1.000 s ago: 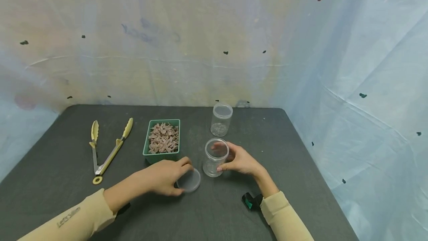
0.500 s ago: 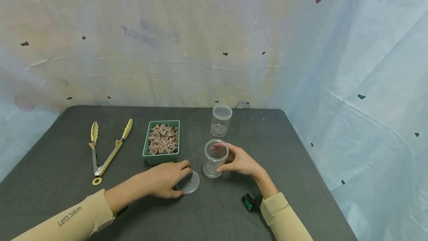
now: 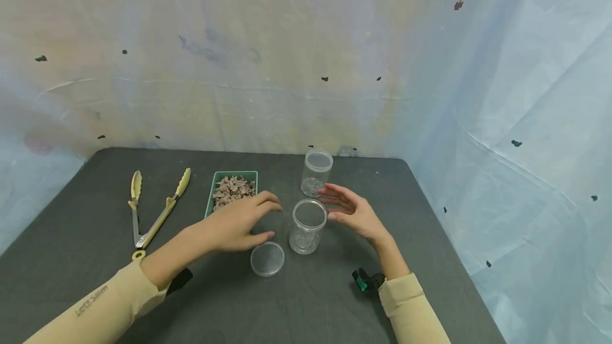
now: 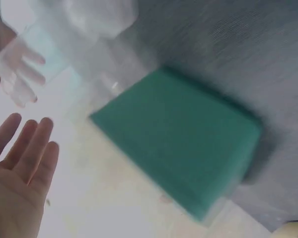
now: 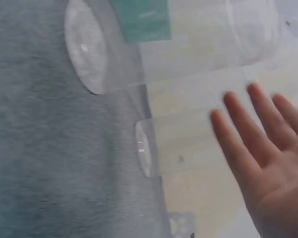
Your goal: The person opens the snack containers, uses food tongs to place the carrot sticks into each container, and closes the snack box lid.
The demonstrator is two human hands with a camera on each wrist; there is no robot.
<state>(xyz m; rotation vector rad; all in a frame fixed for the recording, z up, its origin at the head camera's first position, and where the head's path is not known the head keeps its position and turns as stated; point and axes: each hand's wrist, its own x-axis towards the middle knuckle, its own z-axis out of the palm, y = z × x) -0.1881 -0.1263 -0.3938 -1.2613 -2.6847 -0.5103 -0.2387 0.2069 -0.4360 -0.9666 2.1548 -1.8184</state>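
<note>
A clear open-topped jar (image 3: 305, 235) stands upright on the dark table between the hands. My right hand (image 3: 353, 210) is spread beside its rim, holding nothing; the right wrist view shows its fingers (image 5: 243, 129) nearly straight and apart from the jar. On the other side my left hand (image 3: 239, 223) hovers with relaxed fingers, partly covering the green tub (image 3: 212, 195) of brown chips in the head view. A round clear lid (image 3: 268, 260) lies flat on the table just under the left thumb. The left wrist view shows that hand's palm (image 4: 15, 198) holding nothing, near the tub's green wall (image 4: 179, 144).
A second clear jar (image 3: 315, 171), with its lid on, stands behind the first near the table's far edge. Yellow-handled tongs (image 3: 160, 222) lie spread at the left. Plastic sheeting (image 3: 287, 41) hangs behind the table (image 3: 306, 307) and on the right.
My right hand has let go of the open jar and drawn slightly back. My left hand has released the lid and risen forward, leaving the lid on the table.
</note>
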